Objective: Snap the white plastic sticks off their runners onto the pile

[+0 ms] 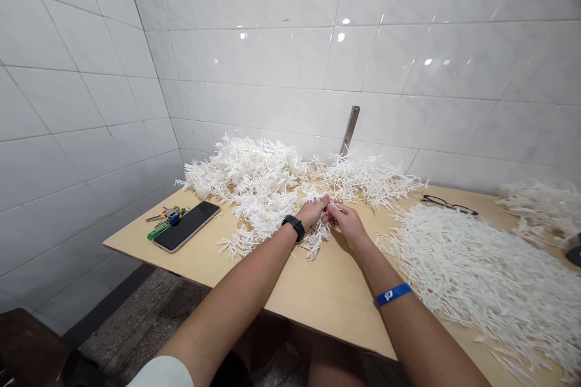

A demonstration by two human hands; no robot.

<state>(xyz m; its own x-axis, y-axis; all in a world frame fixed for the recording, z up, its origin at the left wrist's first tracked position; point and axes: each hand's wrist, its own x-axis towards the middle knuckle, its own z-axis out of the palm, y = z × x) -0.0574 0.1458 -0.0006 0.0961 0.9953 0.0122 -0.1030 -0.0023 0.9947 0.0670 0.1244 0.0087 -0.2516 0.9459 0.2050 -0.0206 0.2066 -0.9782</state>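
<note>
Both hands meet at the near edge of a heap of white plastic sprigs [267, 184]. The left hand [312, 211] and right hand [347, 221] each pinch one small white sprig [330, 202] between thumb and fingertips, other fingers curled. A loose sprig pile [472, 266] lies right of the fingers; a phone [186, 225] lies well left.

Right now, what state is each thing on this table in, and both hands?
Left hand: closed, pinching a white plastic piece.
Right hand: closed on the same piece.
Branched white pile: heaped, tangled, by the wall.
Loose strip pile: spread flat at the right.
Phone: screen dark, lying face up.
Keys: lying beside the phone.
Glasses: lying on the table.
</note>
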